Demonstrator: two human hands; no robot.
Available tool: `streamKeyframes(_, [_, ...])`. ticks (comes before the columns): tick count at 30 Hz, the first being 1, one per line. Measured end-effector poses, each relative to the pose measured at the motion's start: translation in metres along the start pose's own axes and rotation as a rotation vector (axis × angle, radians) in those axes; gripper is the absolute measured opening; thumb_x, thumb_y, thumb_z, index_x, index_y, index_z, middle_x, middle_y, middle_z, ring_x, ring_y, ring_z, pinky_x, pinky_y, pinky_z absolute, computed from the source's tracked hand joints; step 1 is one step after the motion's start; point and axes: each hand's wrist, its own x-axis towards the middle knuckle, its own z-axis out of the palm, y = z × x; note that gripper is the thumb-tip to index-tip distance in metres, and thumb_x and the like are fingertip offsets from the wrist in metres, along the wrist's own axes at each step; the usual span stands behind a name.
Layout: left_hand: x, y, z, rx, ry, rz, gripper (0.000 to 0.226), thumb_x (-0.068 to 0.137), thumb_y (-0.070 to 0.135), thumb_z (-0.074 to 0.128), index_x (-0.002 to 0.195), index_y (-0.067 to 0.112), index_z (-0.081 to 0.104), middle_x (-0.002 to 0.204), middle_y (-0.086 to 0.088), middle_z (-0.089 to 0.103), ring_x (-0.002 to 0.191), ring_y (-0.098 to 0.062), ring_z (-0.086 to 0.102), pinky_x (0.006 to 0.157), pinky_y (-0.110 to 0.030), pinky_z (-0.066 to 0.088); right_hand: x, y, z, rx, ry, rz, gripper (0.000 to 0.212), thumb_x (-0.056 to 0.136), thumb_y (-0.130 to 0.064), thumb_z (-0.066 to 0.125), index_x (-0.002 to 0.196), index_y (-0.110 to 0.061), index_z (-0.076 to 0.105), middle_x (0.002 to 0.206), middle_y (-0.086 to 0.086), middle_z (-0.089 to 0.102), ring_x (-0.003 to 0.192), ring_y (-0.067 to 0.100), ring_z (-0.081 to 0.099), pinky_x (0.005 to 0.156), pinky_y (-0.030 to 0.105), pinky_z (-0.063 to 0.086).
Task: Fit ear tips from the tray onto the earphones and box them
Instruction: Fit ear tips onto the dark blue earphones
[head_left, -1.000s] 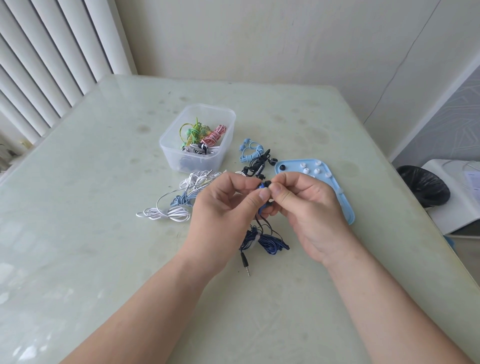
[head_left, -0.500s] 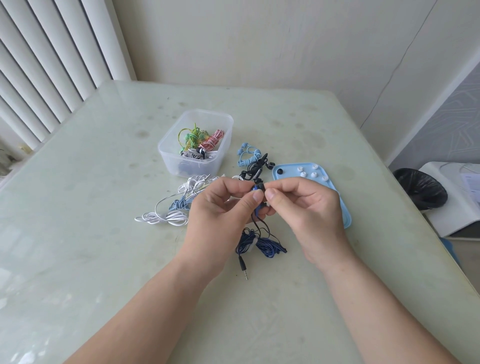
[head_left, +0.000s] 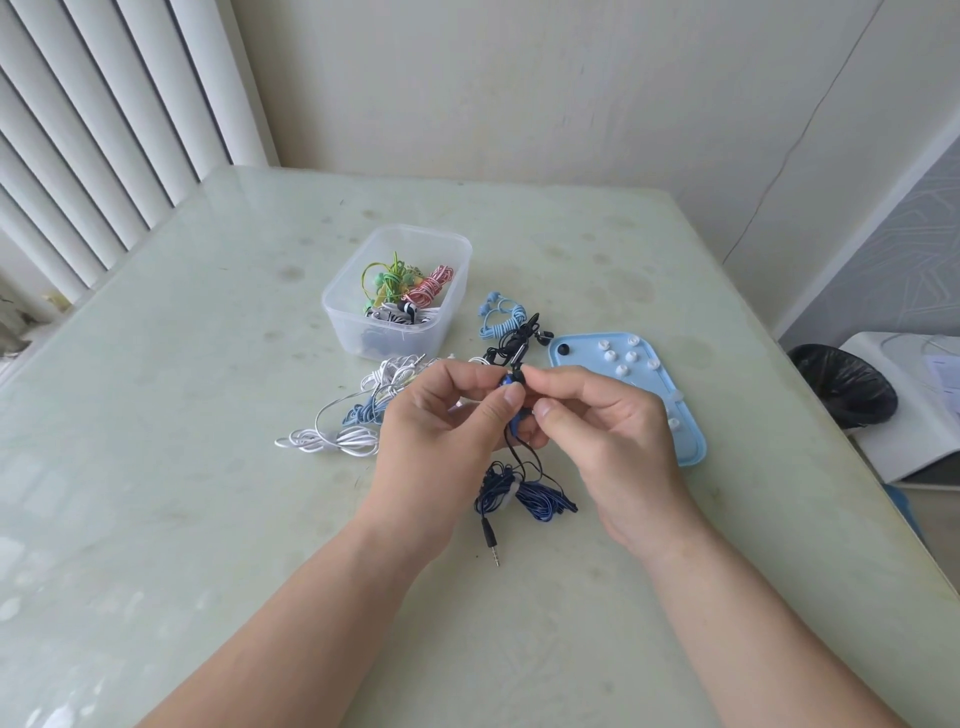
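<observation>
- The blue earbud (head_left: 510, 383) was held above the table (head_left: 156, 467), between the two hands and mostly covered by fingertips; whether the dark piece at its top was an ear tip could not be told.
- The left hand (head_left: 441, 415) was curled, thumb and forefinger pinching the blue earbud from the left.
- The right hand (head_left: 608, 431) was curled likewise, its forefinger and thumb closed on the same earbud from the right; the exact contact was hidden.
- The dark blue cable (head_left: 519, 493) hung from between the hands to a bundle on the table, its plug (head_left: 492, 543) lying nearest the person.
- The tray (head_left: 691, 441), light blue, lay just right of the hands, its near left part hidden behind the right hand.
- White ear tips (head_left: 618, 358) and one black ear tip (head_left: 563, 349) lay loose at the tray's far end.
- The box (head_left: 395, 332), clear plastic and without a lid, stood beyond the left hand and held green, pink and black-and-white earphones (head_left: 410, 291), tangled and hard to count.
- Light blue earphones (head_left: 501, 317) and black earphones (head_left: 519, 340) lay between box and tray.
- White earphones (head_left: 337, 439) lay left of the left hand, partly hidden by it.
- A bin (head_left: 841, 384) lined with a black bag stood off the table's right edge, partly cut off by it.
</observation>
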Motion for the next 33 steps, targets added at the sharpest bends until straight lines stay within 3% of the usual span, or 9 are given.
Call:
streamKeyframes(3, [0.000,0.001,-0.001,0.002,0.020,-0.026,0.015,0.093,-0.002,0.071,0.105,-0.007,0.063,0.074,-0.003,0.071,0.058,-0.015,0.071,0.044,-0.012,0.045,0.001,0.002,-0.002,-0.055,-0.028,-0.003,0.035,0.092,0.007,0.059,0.114,-0.014,0.077,0.098,0.004,0.075,0.078,0.019,0.068,0.071,0.027,0.053])
streamKeyframes(8, [0.005,-0.002,-0.004,-0.026,0.046,-0.069,0.015,0.095,0.003,0.070,0.108,-0.002,0.064,0.094,-0.020,0.077,0.074,-0.030,0.073,0.054,-0.019,0.053,0.001,0.001,-0.003,-0.224,-0.026,-0.034,0.038,0.097,0.006,0.058,0.120,-0.018,0.074,0.103,-0.002,0.077,0.087,0.010,0.070,0.075,0.022,0.051])
streamKeyframes(13, [0.008,-0.006,-0.007,-0.054,0.057,-0.062,0.015,0.095,0.004,0.070,0.109,0.006,0.067,0.086,-0.011,0.068,0.076,-0.032,0.075,0.065,-0.027,0.059,0.013,-0.013,-0.009,-0.288,0.209,0.032,0.023,0.095,-0.003,0.065,0.109,-0.017,0.076,0.092,0.003,0.078,0.076,0.014,0.072,0.062,0.024,0.051])
streamKeyframes(17, [0.010,-0.008,-0.008,-0.069,0.047,-0.067,0.011,0.096,0.003,0.069,0.107,0.007,0.067,0.091,-0.018,0.063,0.072,-0.029,0.073,0.067,-0.031,0.060,0.050,-0.026,-0.022,-0.714,0.270,-0.006,0.015,0.092,-0.014,0.069,0.103,-0.020,0.077,0.086,-0.009,0.073,0.072,0.004,0.067,0.063,0.015,0.051])
streamKeyframes(21, [0.011,-0.010,-0.009,-0.094,0.042,-0.078,0.013,0.096,0.003,0.069,0.109,0.005,0.067,0.092,-0.019,0.065,0.070,-0.027,0.072,0.066,-0.032,0.060,0.094,-0.022,-0.030,-1.161,0.069,0.108,0.012,0.087,-0.026,0.075,0.098,-0.022,0.076,0.093,-0.004,0.073,0.086,0.018,0.069,0.085,0.032,0.056])
streamKeyframes(23, [0.012,-0.010,-0.009,-0.105,0.039,-0.084,0.014,0.096,0.005,0.070,0.110,0.005,0.066,0.090,-0.017,0.066,0.070,-0.028,0.071,0.064,-0.029,0.058,0.106,-0.014,-0.032,-1.265,0.002,0.170,0.013,0.086,-0.031,0.076,0.092,-0.019,0.075,0.090,-0.002,0.073,0.087,0.024,0.069,0.085,0.037,0.058])
streamKeyframes(25, [0.013,-0.010,-0.011,-0.120,0.053,-0.082,0.014,0.096,0.007,0.070,0.110,0.006,0.066,0.087,-0.013,0.068,0.069,-0.029,0.069,0.060,-0.026,0.055,0.112,-0.007,-0.031,-1.310,-0.040,0.164,0.013,0.087,-0.030,0.074,0.085,-0.017,0.075,0.082,-0.001,0.072,0.081,0.025,0.069,0.080,0.038,0.059])
streamKeyframes(30, [0.015,-0.013,-0.012,-0.096,0.059,-0.059,0.015,0.096,0.011,0.071,0.110,0.008,0.066,0.084,-0.005,0.072,0.066,-0.026,0.065,0.071,-0.043,0.053,0.118,-0.002,-0.032,-1.310,-0.010,0.148,0.007,0.085,-0.022,0.071,0.080,-0.019,0.074,0.079,-0.004,0.072,0.079,0.023,0.070,0.077,0.037,0.060])
streamKeyframes(33, [0.014,-0.011,-0.011,-0.080,0.069,-0.057,0.018,0.095,0.013,0.073,0.111,0.008,0.065,0.080,-0.004,0.072,0.061,-0.024,0.062,0.056,-0.028,0.050,0.107,-0.012,-0.031,-1.164,0.063,0.085,0.006,0.083,-0.019,0.071,0.078,-0.020,0.074,0.075,-0.007,0.071,0.072,0.014,0.068,0.070,0.027,0.057])
